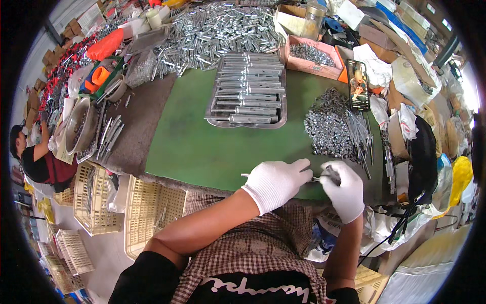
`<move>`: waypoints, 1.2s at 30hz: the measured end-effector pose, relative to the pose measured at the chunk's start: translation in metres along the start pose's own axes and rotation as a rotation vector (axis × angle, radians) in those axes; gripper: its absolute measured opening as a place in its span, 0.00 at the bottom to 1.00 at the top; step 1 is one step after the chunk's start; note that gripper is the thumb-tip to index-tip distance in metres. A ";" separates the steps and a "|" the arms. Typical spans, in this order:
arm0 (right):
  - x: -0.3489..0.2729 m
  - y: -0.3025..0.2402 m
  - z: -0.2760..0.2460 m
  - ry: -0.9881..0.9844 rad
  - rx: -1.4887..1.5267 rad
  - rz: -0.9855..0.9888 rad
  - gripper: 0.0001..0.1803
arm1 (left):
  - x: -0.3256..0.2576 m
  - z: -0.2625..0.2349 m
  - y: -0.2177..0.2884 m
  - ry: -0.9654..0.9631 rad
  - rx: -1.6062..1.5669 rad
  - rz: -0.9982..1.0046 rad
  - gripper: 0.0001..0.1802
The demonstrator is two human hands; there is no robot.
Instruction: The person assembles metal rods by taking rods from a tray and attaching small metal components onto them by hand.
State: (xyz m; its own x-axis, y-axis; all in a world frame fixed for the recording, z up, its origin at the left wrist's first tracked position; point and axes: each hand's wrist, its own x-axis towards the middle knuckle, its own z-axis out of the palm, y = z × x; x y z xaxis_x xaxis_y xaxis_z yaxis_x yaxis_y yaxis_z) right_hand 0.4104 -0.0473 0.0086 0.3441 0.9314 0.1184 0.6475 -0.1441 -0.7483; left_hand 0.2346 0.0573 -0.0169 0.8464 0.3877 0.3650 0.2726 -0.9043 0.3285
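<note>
My left hand [278, 186], in a white knit glove, is closed around a thin metal rod [244, 175]. One end of the rod sticks out past the wrist side, and a small metal tip shows between my two hands. My right hand [345, 191], gloved too, has its fingers curled together at that tip; what they pinch is too small to make out. Just beyond the hands, a heap of small shiny metal parts [326, 133] lies on the green mat [202, 152], with several thin metal rods [358, 134] beside it. Farther off, a metal tray [211, 117] holds several silver tubes [248, 96].
A large pile of metal pieces [217, 33] covers the back. A pink box [334, 70] of small parts and a propped phone [358, 86] stand at right. A bowl [81, 126] and loose tubes [109, 134] lie left, above plastic crates [139, 218]. Another person [38, 157] works far left.
</note>
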 end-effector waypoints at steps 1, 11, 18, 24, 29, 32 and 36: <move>-0.004 0.001 0.002 0.010 -0.028 -0.030 0.14 | 0.000 0.000 0.001 0.008 -0.001 -0.006 0.10; -0.005 0.002 0.014 0.097 -0.166 -0.171 0.12 | -0.003 -0.001 0.000 0.043 0.028 0.019 0.08; 0.017 0.043 -0.014 0.391 -0.243 0.080 0.08 | -0.010 -0.011 0.016 -0.128 0.133 -0.108 0.12; 0.029 0.031 -0.006 0.295 -0.347 0.043 0.08 | -0.009 -0.011 0.015 -0.135 0.118 -0.111 0.11; 0.029 0.035 -0.001 0.255 -0.534 -0.062 0.08 | -0.007 -0.008 0.013 -0.108 0.094 -0.091 0.10; 0.018 0.032 -0.005 0.242 -0.445 -0.055 0.08 | 0.006 -0.010 0.007 -0.134 0.027 -0.052 0.10; 0.006 0.034 -0.005 0.228 -0.473 -0.170 0.08 | 0.018 0.007 -0.002 -0.140 -0.083 0.027 0.11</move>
State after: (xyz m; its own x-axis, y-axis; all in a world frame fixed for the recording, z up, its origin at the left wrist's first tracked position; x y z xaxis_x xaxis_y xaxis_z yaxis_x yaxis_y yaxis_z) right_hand 0.4375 -0.0482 -0.0129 0.3128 0.8661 0.3899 0.9236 -0.1815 -0.3377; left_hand 0.2531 0.0646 -0.0169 0.9100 0.3297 0.2516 0.2152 -0.8940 0.3931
